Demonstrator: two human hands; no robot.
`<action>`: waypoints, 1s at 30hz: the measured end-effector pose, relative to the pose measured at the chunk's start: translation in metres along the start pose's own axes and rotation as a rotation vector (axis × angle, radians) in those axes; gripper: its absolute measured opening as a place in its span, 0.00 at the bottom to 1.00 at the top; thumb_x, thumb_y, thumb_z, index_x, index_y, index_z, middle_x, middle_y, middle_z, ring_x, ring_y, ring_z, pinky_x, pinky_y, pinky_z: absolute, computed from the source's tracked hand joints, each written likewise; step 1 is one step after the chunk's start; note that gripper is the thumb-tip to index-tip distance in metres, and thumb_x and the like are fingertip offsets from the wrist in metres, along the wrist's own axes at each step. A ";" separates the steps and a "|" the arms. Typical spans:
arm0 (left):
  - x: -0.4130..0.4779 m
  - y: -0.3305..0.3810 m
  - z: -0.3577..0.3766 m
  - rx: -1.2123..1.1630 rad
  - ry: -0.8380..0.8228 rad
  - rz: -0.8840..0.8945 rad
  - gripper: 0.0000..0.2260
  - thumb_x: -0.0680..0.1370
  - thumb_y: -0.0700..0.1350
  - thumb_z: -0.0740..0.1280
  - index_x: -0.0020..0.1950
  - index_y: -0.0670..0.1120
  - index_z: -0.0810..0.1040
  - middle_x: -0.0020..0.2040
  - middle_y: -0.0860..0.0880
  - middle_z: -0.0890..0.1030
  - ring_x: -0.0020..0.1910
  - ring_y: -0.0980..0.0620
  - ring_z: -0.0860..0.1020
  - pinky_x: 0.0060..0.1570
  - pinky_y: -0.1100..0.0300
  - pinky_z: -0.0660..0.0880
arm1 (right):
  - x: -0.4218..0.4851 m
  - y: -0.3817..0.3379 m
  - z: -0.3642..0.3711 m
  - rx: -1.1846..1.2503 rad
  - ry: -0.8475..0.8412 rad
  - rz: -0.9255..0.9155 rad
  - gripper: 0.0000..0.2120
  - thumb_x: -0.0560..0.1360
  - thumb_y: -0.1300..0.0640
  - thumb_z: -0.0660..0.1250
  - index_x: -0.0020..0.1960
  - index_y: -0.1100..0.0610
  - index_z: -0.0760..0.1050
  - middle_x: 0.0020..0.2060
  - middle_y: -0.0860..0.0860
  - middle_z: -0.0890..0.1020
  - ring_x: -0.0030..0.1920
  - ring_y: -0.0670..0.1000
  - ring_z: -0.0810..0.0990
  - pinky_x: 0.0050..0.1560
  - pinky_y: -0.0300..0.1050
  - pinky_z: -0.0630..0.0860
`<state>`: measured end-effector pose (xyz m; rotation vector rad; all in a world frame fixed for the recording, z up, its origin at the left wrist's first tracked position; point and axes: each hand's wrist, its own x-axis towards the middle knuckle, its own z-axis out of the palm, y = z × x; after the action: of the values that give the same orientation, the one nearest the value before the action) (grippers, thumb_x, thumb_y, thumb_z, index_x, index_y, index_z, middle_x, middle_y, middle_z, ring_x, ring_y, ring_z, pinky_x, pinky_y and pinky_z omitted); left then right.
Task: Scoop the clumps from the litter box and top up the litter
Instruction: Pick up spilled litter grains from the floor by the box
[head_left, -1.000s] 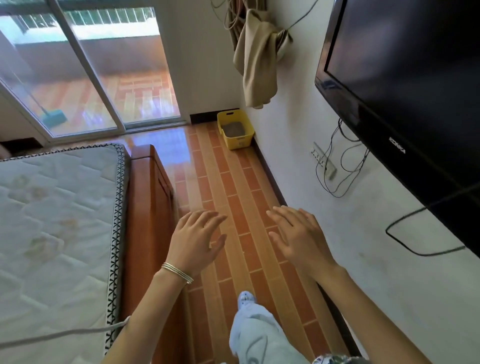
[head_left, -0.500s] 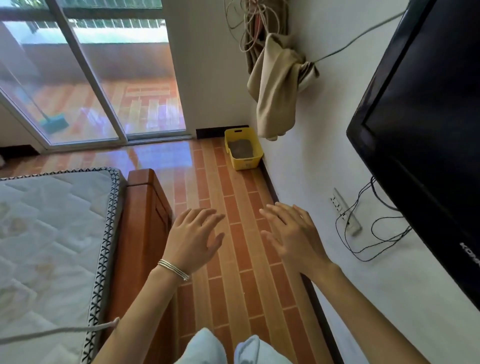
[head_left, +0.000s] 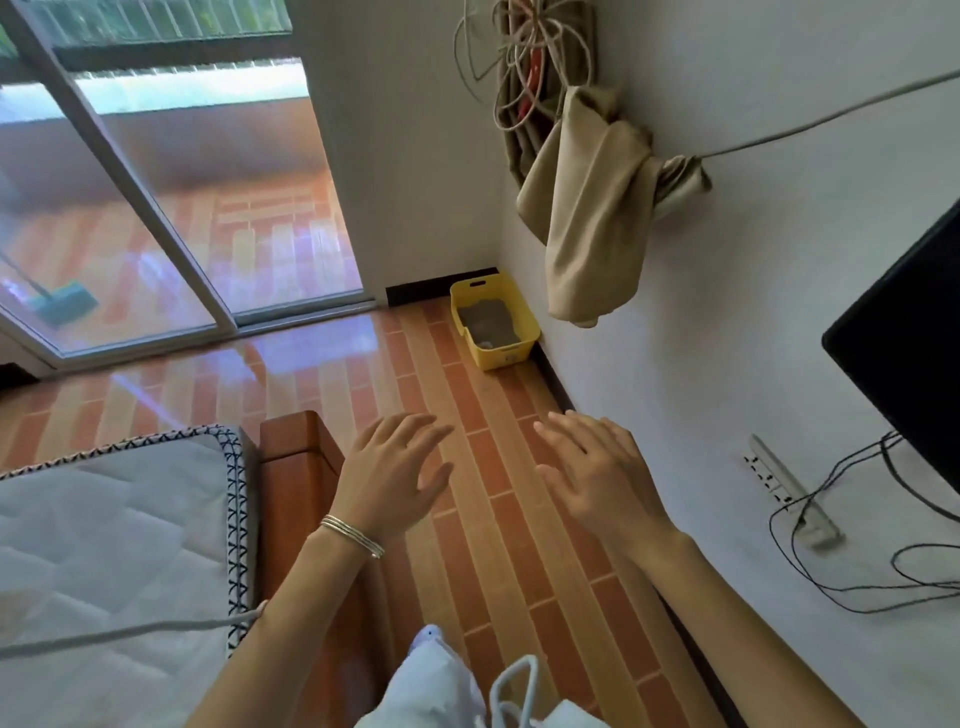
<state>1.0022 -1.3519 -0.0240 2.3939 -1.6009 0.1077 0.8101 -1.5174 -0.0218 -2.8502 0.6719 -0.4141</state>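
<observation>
A yellow litter box (head_left: 511, 355) with grey litter inside stands on the tiled floor in the far corner, against the right wall. My left hand (head_left: 387, 478) and my right hand (head_left: 597, 480) hover palm-down over the floor well short of the box, fingers spread, holding nothing. A thin bracelet circles my left wrist. No scoop or litter bag shows in view.
A bed with a white mattress (head_left: 104, 540) and wooden frame (head_left: 296, 467) fills the left. A black TV (head_left: 904, 343) hangs on the right wall above a power strip (head_left: 789, 493) with loose cables. A beige cloth (head_left: 592, 208) hangs over the box. Glass sliding doors (head_left: 156, 197) lie ahead.
The view has advanced along the tiled strip toward the corner; the litter box appears larger and closer. Both hands stay spread and empty in front of me.
</observation>
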 end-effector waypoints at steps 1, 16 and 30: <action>0.011 -0.014 -0.003 -0.005 0.002 0.015 0.20 0.75 0.58 0.56 0.61 0.53 0.77 0.58 0.52 0.79 0.58 0.49 0.76 0.58 0.49 0.72 | 0.017 -0.004 0.001 0.003 0.016 0.011 0.20 0.76 0.45 0.58 0.66 0.51 0.70 0.63 0.49 0.76 0.65 0.51 0.72 0.65 0.52 0.64; 0.106 -0.146 0.023 -0.040 0.002 0.043 0.19 0.75 0.57 0.57 0.60 0.53 0.77 0.57 0.53 0.79 0.58 0.50 0.75 0.58 0.53 0.71 | 0.163 -0.009 0.059 0.022 -0.021 0.075 0.21 0.77 0.44 0.54 0.66 0.50 0.71 0.63 0.49 0.75 0.65 0.50 0.72 0.64 0.51 0.67; 0.303 -0.233 0.036 0.052 -0.068 0.031 0.20 0.75 0.58 0.56 0.61 0.53 0.77 0.57 0.52 0.80 0.57 0.49 0.77 0.59 0.50 0.72 | 0.379 0.070 0.089 0.069 -0.004 0.059 0.21 0.76 0.45 0.54 0.65 0.51 0.72 0.62 0.49 0.76 0.65 0.50 0.71 0.65 0.53 0.67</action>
<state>1.3310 -1.5498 -0.0372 2.4376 -1.6853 0.0758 1.1348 -1.7433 -0.0363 -2.7581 0.7249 -0.4139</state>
